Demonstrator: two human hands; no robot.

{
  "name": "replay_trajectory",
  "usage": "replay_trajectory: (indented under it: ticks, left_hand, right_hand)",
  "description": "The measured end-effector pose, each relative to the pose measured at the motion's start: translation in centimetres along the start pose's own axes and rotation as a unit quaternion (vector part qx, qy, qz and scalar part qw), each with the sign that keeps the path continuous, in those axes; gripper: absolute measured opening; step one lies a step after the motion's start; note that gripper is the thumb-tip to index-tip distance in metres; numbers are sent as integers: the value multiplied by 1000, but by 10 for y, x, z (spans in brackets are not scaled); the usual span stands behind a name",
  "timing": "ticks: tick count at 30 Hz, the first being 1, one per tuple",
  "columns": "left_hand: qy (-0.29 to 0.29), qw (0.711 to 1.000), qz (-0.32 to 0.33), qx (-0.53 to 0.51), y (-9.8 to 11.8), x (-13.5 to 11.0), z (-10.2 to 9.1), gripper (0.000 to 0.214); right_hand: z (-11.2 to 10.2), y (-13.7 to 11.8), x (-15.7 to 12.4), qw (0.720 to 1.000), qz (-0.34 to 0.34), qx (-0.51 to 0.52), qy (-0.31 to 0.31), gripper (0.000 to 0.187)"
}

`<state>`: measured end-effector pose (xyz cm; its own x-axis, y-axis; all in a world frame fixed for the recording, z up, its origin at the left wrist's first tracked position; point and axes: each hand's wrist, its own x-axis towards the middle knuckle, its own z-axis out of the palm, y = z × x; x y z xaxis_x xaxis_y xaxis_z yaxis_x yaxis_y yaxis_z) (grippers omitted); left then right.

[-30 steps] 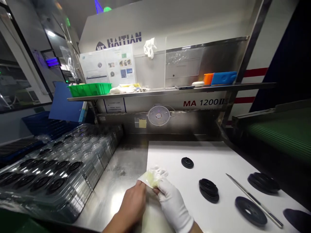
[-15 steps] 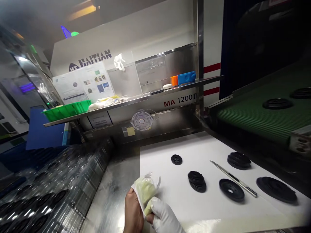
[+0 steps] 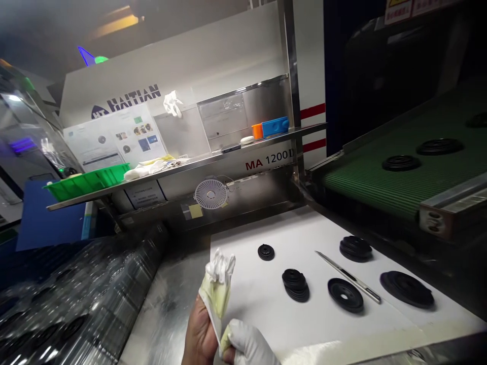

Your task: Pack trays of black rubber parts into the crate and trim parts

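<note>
The right hand (image 3: 249, 343) pinches the cuff of the pale glove (image 3: 218, 289) over the tabletop (image 3: 180, 281); the glove hides the left hand's (image 3: 200, 327) fingers, their spread unclear. Rightward: a knife (image 3: 348, 277), 5 black disc groups (image 3: 296, 287).

I count one loose glove (image 3: 216, 299) gripped by my two hands, left hand (image 3: 201, 329) and right hand (image 3: 250, 343); five lots of black ribbed discs (image 3: 296, 285), layers too tight to number, and one utility knife (image 3: 348, 277) on one white sheet (image 3: 319, 228); three conveyor discs (image 3: 439, 146); one fan (image 3: 211, 194); one green bin (image 3: 91, 182).
</note>
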<state>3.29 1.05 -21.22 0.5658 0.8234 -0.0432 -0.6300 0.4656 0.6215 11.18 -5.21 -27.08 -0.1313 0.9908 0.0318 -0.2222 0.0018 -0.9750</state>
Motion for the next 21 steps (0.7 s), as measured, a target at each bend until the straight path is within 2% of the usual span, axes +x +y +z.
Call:
replay_trajectory:
  ticks: [2, 4, 6, 8, 11, 13, 15, 17, 18, 21]
  left_hand:
    - [2, 1000, 3, -9, -6, 5, 0, 45]
    - [14, 1000, 10, 2, -10, 7, -1, 44]
    - [26, 999, 20, 25, -13, 6, -3, 42]
    - [41, 997, 34, 52, -14, 3, -5, 42]
    - [67, 992, 53, 90, -16, 0, -9, 48]
    - [76, 987, 68, 126, -18, 0, -13, 47]
    - [80, 971, 87, 206, -21, 2, -18, 40]
    - [92, 926, 113, 349, -25, 5, -26, 31]
    - [99, 886, 133, 434, -26, 6, -30, 26]
    - [112, 725, 184, 654, -27, 5, -37, 19]
  right_hand:
    - [-5, -3, -2, 998, -19, -51, 19, 13]
    - [-11, -1, -2, 989, -48, -128, 58, 8]
    - [-16, 5, 0, 981, -54, -162, 94, 5]
    - [-20, 14, 4, 980, -46, -156, 112, 5]
    - [-24, 27, 9, 977, -70, -141, 146, 11]
    - [-26, 31, 11, 977, -83, -91, 173, 18]
    - [-26, 32, 13, 978, -78, -3, 196, 26]
    - [-27, 34, 13, 970, -73, 75, 218, 32]
    - [-27, 35, 12, 964, -79, 96, 234, 35]
    - [-30, 36, 12, 948, -95, 106, 285, 37]
